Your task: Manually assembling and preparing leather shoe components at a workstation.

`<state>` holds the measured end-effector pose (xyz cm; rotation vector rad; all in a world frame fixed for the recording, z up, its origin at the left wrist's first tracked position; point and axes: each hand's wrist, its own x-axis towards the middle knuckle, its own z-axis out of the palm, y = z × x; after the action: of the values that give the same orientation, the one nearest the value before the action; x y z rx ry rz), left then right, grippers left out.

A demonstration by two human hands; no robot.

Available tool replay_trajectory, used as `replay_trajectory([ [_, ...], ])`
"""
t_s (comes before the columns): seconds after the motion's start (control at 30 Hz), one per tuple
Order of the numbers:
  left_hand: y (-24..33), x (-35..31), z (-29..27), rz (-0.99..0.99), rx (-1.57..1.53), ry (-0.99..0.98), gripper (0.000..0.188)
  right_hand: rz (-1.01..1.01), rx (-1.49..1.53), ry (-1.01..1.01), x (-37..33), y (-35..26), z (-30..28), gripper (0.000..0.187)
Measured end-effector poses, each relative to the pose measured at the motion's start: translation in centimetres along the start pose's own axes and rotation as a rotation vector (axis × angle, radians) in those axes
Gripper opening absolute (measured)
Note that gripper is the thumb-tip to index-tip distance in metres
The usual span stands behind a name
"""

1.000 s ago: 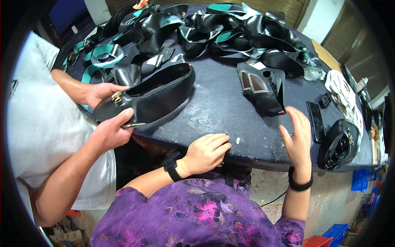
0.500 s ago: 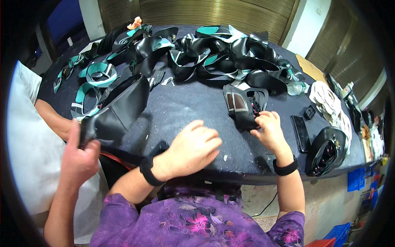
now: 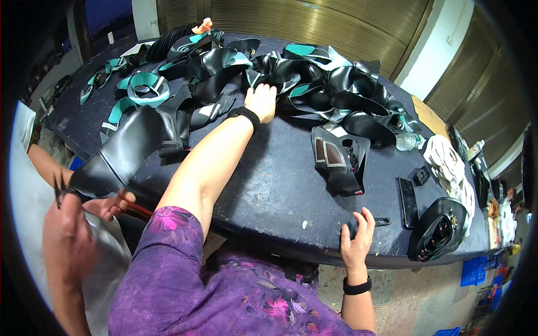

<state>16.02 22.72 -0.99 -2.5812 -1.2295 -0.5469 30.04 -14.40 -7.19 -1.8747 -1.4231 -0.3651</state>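
Observation:
My left hand [image 3: 261, 103] is stretched far forward, its fingers closed on the near edge of a black shoe upper [image 3: 270, 79] in the pile. Partly hidden under the fingers is the edge it grips. My right hand [image 3: 357, 239] hovers over the table's near edge with fingers apart and nothing in them. Beside it lie small black thread snips [image 3: 382, 222], partly behind the fingers. Farther forward, apart from both hands, a black upper with a brown framed patch [image 3: 343, 178] rests on the table.
Teal-lined uppers [image 3: 336, 84] heap along the far side. At right are a bottle [image 3: 408, 141], white straps [image 3: 443, 162], a phone [image 3: 408, 201] and a rolled black upper [image 3: 440, 229]. On my left, a co-worker's hands hold snips [image 3: 58, 187] and a black upper [image 3: 120, 151].
My left hand has reached forward from near my body to the pile. My right hand has let go of the patched upper and drawn back. The co-worker's upper has turned.

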Motion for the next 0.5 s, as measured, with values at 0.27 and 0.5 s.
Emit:
replay_trajectory([
  [0.27, -0.9, 0.7, -3.8, -0.115, -0.348, 0.211, 0.030, -0.005, -0.032, -0.051, 0.2, -0.1, 0.1, 0.026],
  [0.5, -1.6, -7.0, -9.0, -0.463, -2.092, 0.520, 0.018, -0.019, -0.026, -0.022, 0.2, -0.6, 0.0, 0.016],
])
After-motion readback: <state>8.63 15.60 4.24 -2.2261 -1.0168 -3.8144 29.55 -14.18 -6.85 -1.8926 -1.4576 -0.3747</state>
